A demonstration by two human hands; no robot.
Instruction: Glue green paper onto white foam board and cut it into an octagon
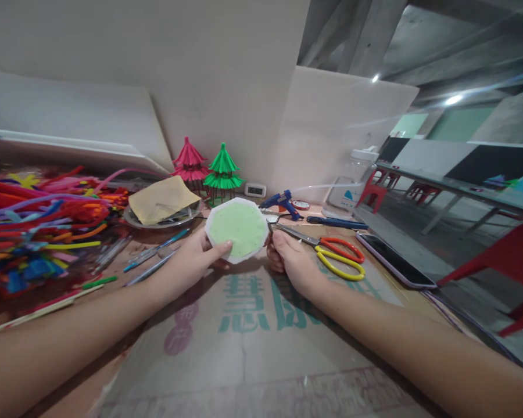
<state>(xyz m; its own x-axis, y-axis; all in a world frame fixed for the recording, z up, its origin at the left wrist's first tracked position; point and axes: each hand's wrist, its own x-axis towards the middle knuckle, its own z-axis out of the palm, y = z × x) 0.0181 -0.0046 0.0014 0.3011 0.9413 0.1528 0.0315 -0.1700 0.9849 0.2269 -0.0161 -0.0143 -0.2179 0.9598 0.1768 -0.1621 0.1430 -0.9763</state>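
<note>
The left hand (204, 251), the nearer, pinched the seven-o'clock edge of a pale-green octagonal disc (239, 226) with no clear long axis, which lay at ten o'clock from the curled right hand (290, 255), whose hold one could not tell.

Cardboard sheet (244, 374): large green Chinese characters (244, 307); the leftmost appears to be 慧, those to its right partly covered and not read. Two reddish round marks (178, 339) at left carry characters, illegible. Reddish print along the lower part: blurred. Clear bottle (346, 188): blue logo above letters, possibly O and K, uncertain. Small digital clock (255, 190): digits unresolved.
</note>
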